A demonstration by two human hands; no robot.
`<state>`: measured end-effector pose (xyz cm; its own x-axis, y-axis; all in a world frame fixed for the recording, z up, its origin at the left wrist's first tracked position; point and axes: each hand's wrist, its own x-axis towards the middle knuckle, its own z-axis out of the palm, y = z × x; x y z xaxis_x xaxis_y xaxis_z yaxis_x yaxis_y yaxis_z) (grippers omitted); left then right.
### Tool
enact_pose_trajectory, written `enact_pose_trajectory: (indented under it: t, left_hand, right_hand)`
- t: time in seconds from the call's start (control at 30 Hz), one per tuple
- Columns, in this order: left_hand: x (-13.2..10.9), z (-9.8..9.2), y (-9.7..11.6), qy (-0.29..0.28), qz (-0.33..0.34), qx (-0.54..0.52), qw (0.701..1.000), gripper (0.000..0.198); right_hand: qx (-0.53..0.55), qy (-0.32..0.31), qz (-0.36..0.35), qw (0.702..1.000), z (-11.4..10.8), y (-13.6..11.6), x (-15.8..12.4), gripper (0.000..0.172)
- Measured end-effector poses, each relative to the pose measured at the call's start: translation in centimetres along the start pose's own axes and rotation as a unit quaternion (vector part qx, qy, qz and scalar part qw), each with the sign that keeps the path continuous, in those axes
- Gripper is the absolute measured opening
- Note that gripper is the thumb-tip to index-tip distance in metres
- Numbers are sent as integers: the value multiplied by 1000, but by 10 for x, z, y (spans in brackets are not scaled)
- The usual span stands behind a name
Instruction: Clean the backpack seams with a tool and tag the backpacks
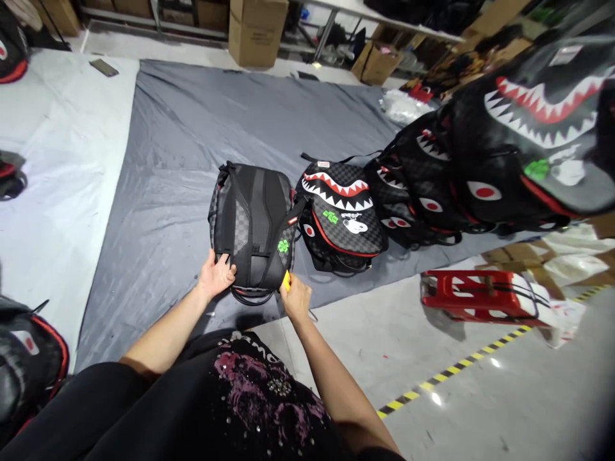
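Note:
A black and grey checkered backpack lies on the grey sheet in front of me, its padded back and shoulder straps facing up. My left hand is closed on its lower left edge, by the end of a strap; part of the fingers is hidden. At the lower right corner, my right hand is wrapped round a small yellow tool, of which only a short piece shows, so its kind is unclear. Touching the right side is a second backpack, front up, with a shark-mouth print and a white cartoon dog.
More shark-mouth backpacks are lined up to the right. A red plastic stool lies on the floor beside yellow-black tape. Another backpack sits at the lower left. Cardboard boxes and a phone-like slab are farther back.

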<state>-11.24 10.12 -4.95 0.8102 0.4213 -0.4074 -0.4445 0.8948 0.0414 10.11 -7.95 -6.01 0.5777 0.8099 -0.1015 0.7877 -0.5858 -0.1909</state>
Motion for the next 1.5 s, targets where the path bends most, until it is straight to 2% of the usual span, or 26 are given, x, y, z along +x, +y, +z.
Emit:
enact_pose_trajectory:
  t: [0.13, 0.27, 0.53, 0.87, 0.93, 1.07, 1.13, 1.2, 1.33, 1.4, 1.5]
  left_hand:
    - [-1, 4, 0, 1, -2, 9, 1000, 52]
    - [0, 10, 0, -13, 5, 17, 1000, 53]
    - [-3, 16, -2, -10, -1, 21, 1000, 53]
    - [-9, 25, -3, 20, -2, 28, 999, 47]
    - [-8, 25, -4, 13, 0, 32, 999, 45]
    - [-6, 24, -5, -4, -8, 56, 998, 41]
    - [-5, 23, -5, -4, -16, 64, 998, 39]
    - [-4, 24, -5, -5, -23, 69, 997, 39]
    - [-4, 29, -4, 6, -36, 103, 994, 39]
    - [-5, 32, -3, 19, -42, 136, 990, 39]
    - [-11, 33, -6, 91, -5, 250, 964, 26]
  right_hand:
    - [-37, -63, 39, 997, -9, 11, -26, 38]
    - [-59, -105, 92, 988, -16, 10, -46, 37]
    - [-40, -119, 115, 985, -40, -2, -57, 43]
    - [6, -108, 138, 985, -43, -10, -71, 44]
    - [11, -108, 145, 984, -46, -8, -87, 45]
    - [22, -115, 178, 977, -50, -5, -140, 48]
    - [27, -139, 187, 972, -50, -11, -163, 48]
    - [27, -172, 172, 970, -50, -24, -173, 45]
    - [6, -206, 111, 972, -50, -58, -160, 36]
    - [-18, -210, 107, 972, -53, -69, -150, 37]
    - [-51, -206, 132, 968, -58, -76, -142, 39]
